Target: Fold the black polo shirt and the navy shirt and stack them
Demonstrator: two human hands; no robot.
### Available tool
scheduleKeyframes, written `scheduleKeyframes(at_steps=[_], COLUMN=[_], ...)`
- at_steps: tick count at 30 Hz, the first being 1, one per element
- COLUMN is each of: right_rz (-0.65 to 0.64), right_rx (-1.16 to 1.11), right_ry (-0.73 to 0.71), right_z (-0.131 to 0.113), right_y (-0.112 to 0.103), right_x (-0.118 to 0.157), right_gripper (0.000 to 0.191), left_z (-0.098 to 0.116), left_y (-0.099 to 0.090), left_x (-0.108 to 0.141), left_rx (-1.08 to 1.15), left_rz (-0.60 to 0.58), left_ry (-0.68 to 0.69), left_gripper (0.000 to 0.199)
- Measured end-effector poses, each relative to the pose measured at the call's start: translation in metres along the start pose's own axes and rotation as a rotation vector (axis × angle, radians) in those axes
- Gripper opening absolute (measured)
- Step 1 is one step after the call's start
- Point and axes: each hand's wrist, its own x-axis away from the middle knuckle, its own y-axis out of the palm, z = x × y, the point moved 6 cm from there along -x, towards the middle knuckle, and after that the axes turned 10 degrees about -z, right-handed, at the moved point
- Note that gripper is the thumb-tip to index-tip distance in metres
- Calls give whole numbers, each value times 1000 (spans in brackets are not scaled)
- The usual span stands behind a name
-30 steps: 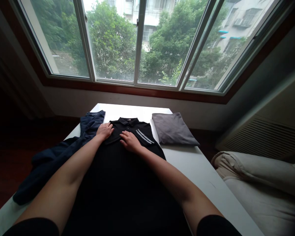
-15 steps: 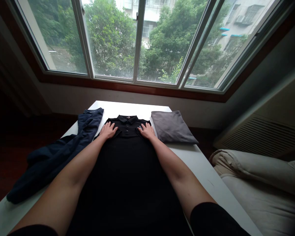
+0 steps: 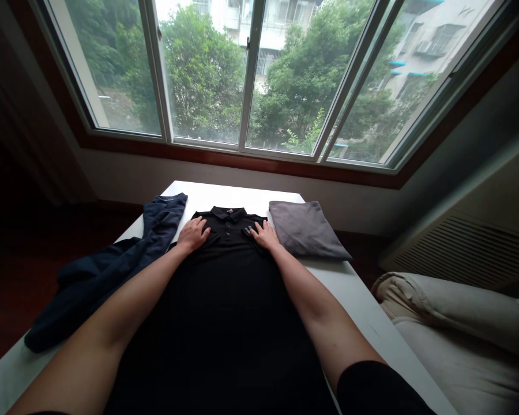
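A black polo shirt [image 3: 229, 245] lies on the white table [image 3: 363, 314], its collar and buttoned placket at the far end. Its lower part merges with the dark clothing nearest me, so I cannot tell where it ends. My left hand [image 3: 193, 233] rests on the shirt's left shoulder area with fingers stretched out. On the opposite side, my right hand [image 3: 266, 234] lies flat over the right shoulder area, fingers spread, by a sleeve edge with a small pale mark. Both sleeves appear turned inward over the front. Neither hand grips anything.
A dark blue garment [image 3: 112, 271] lies loosely along the table's left edge, partly behind my left forearm. Right of the shirt is a folded grey cloth [image 3: 307, 229]. A wide window [image 3: 242, 86] stands beyond the table; beige cushions [image 3: 458, 323] are at the right.
The view has tilted up slightly, so everything sits lower and a little to the right. My hands have shifted slightly outward on the shirt. Both garments beside it lie as before.
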Motion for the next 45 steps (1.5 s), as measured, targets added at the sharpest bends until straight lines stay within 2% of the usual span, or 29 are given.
scheduleKeyframes(at_steps=[4, 6, 10, 12, 14, 17, 19, 23, 26, 29, 31, 33, 35, 38, 40, 42, 45], right_rz=[9, 9, -45, -68, -66, -41, -21, 60, 93, 96, 92, 78, 69, 61, 24, -30, -75], right_rx=[-4, -9, -28, -40, -72, -165, -209, -231, -210, -189, -186, -180, -152, -148, -230, -317, -384], right_ry=[-2, 5, 12, 6, -13, -64, -92, -96, -83, -48, -28, -22, -20, -39, -54, -53, -29], right_z=[1, 1, 4, 6, 8, 11, 13, 24, 33, 43, 48, 50, 47, 41, 39, 38, 37], right_y=[4, 5, 4, 2, -4, -19, -32, -53, -57, -56, -56, -55, -53, -51, -51, -52, -57], right_x=[1, 1, -2, -4, -8, -16, -23, -33, -38, -43, -45, -47, -47, -46, -46, -47, -49], right_gripper=[74, 74, 74, 74, 73, 64, 55, 42, 34, 33, 37, 48, 63, 72, 63, 46, 24], left_z=[-13, -17, -13, -1, 20, 71, 120, 238, 312, 358, 376, 385, 386, 379, 371, 361, 347], left_y=[18, 17, -4, -20, -34, -47, -48, -38, -31, -20, -9, 0, 1, -17, -34, -47, -49], left_x=[-4, -8, -6, 3, 16, 45, 72, 153, 216, 256, 270, 277, 280, 283, 284, 284, 281], left_rx=[25, 43, 73, 51, 20, 3, 4, -16, 13, 79, 87, 95, 117, 143, 141, 154, 209], left_rz=[-253, -276, -140, -50, 19, 57, 21, -137, -217, -288, -342, -401, -439, -380, -290, -244, -336], left_ry=[-97, -106, -66, -11, 75, 252, 417, 843, 1130, 1252, 1279, 1282, 1284, 1289, 1274, 1244, 1188], left_gripper=[83, 83, 75, 68, 60, 48, 38, 25, 31, 46, 42, 29, 20, 16, 15, 16, 18])
